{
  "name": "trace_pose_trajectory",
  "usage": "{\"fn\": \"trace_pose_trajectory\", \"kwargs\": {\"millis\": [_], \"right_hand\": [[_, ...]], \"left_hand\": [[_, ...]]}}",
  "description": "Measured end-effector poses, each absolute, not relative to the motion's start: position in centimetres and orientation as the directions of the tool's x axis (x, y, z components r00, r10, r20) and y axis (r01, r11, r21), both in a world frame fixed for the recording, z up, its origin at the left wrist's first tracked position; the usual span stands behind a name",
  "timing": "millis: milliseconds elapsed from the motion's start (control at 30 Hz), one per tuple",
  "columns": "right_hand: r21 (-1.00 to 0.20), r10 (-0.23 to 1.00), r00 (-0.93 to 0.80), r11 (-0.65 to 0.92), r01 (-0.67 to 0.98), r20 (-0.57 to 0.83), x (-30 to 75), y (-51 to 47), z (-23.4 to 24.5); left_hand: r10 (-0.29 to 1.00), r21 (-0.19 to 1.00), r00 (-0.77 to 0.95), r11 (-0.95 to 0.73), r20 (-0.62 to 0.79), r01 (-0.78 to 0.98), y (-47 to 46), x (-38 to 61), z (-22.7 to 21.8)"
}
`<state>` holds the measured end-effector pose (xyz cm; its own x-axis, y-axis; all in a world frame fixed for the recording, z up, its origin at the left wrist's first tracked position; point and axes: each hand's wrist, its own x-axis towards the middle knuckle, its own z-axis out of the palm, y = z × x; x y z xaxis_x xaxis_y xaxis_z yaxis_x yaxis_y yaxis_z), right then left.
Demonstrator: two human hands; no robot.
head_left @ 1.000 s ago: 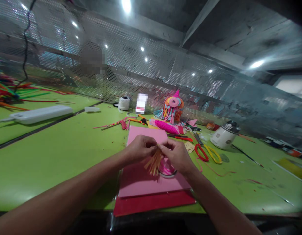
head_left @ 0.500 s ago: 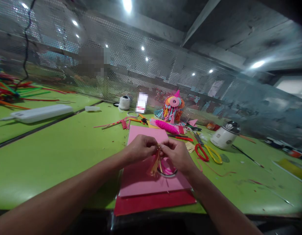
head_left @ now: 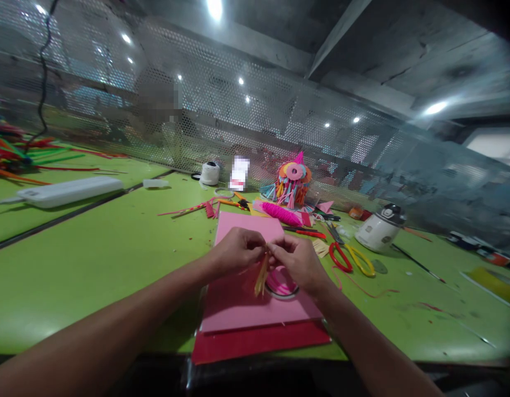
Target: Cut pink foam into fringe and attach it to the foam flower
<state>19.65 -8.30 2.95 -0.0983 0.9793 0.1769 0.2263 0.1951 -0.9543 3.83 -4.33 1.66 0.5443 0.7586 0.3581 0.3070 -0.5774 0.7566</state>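
Observation:
Between my two hands hangs a yellowish tassel [head_left: 261, 278] of thin strips, its fringe pointing down. My left hand [head_left: 239, 251] pinches its top end from the left, fingers closed. From the right, the thumb and fingers of my right hand [head_left: 299, 259] are closed on the same top end. The fingertips meet and hide the knot or binding there. Below them lies a stack of pink paper [head_left: 242, 314] over a red sheet [head_left: 258, 346]. A ring [head_left: 283, 296] with a dark rim and pink inside rests on the pink paper, partly behind my right hand.
Beyond the paper lie a magenta yarn bundle [head_left: 282, 214], scissors with red and yellow handles [head_left: 341, 258] and a fringed paper ornament [head_left: 294, 179]. A white pot with a dark lid [head_left: 379, 229] stands at right, a white power strip [head_left: 73, 192] at left, a white thread spool [head_left: 210, 174] behind.
The tassel's fringe has turned and now hangs narrower and more together. Both hands keep nearly the same place and pinch.

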Motion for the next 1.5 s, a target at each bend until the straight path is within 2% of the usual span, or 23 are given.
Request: {"fn": "trace_pose_trajectory", "kwargs": {"millis": [267,500,700,833,1000,1100,1233,1333,1400,1500], "right_hand": [[-0.953,0.977,-0.097,0.209,0.219,0.192,19.7,-8.0,2.6],[-0.983,0.979,-0.13,0.17,0.073,0.159,20.0,-7.6,2.1],[-0.99,0.985,-0.098,0.143,-0.002,0.143,20.1,-7.5,2.0],[-0.989,0.983,-0.108,0.147,-0.021,0.148,20.1,-7.6,2.2],[-0.992,0.989,-0.07,0.13,0.002,0.129,20.1,-7.6,2.2],[-0.991,0.99,-0.057,0.13,-0.032,0.132,20.1,-7.6,2.2],[-0.986,0.986,-0.048,0.154,-0.058,0.157,20.0,-7.6,2.2],[-0.97,0.971,-0.011,0.24,0.04,0.24,19.8,-7.8,2.4],[-0.939,0.953,0.01,0.297,0.176,0.303,19.6,-8.0,2.7],[-0.835,0.907,0.03,0.374,0.405,0.421,19.4,-8.2,2.8]], "left_hand": [[0.765,0.763,0.54,-0.568,0.351,0.308,-3.9,4.0,1.3],[0.764,0.802,0.547,-0.54,0.342,0.254,-3.8,3.9,1.6],[0.823,0.854,0.468,-0.465,0.322,0.231,-3.6,3.6,1.9],[0.87,0.912,0.41,-0.369,0.273,0.177,-3.4,3.4,1.9],[0.91,0.973,0.356,-0.232,0.213,0.011,-3.1,3.2,1.5],[0.922,0.975,0.319,-0.213,0.22,-0.056,-2.6,3.0,1.1],[0.93,0.974,0.289,-0.222,0.226,-0.047,-2.3,2.7,1.0],[0.915,0.948,0.306,-0.304,0.264,0.092,-2.6,3.0,1.3],[0.874,0.891,0.365,-0.41,0.322,0.195,-3.0,3.3,1.5],[0.807,0.818,0.432,-0.529,0.402,0.226,-3.6,3.9,1.6]]}}
